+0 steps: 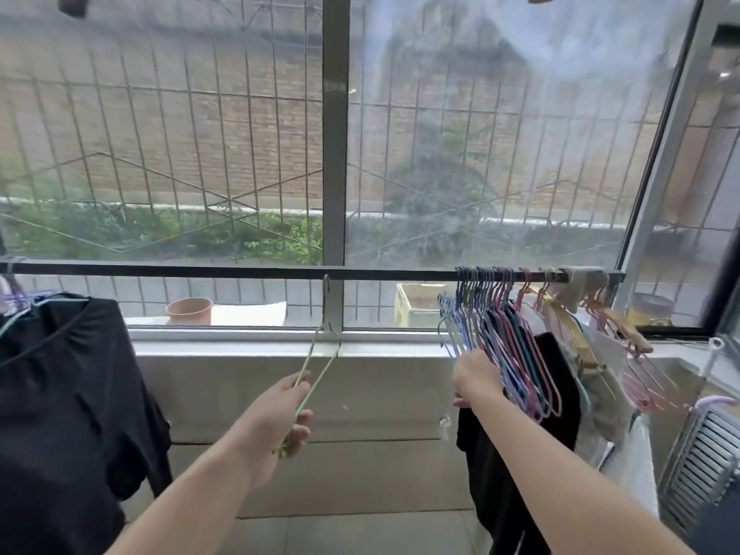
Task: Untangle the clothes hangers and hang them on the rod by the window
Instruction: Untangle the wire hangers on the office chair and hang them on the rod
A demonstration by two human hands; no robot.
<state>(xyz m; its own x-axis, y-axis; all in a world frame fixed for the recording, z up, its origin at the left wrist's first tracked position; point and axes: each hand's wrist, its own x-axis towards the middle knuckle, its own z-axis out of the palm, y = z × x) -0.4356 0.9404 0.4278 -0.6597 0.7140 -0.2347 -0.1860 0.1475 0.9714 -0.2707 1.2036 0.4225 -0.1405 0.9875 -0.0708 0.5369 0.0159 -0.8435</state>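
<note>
A dark rod runs across the window at sill height. A thin green wire hanger hangs by its hook from the middle of the rod. My left hand grips its lower end and holds it slanted toward me. Further right, a dense bunch of blue, pink and purple hangers hangs on the rod. My right hand reaches into the lower part of that bunch; its fingers are hidden among the wires.
A black garment hangs at the left, another black garment behind the bunch. Wooden and pink hangers crowd the rod's right end. A terracotta pot and a yellow crate sit outside the window. A vent grille is at the right.
</note>
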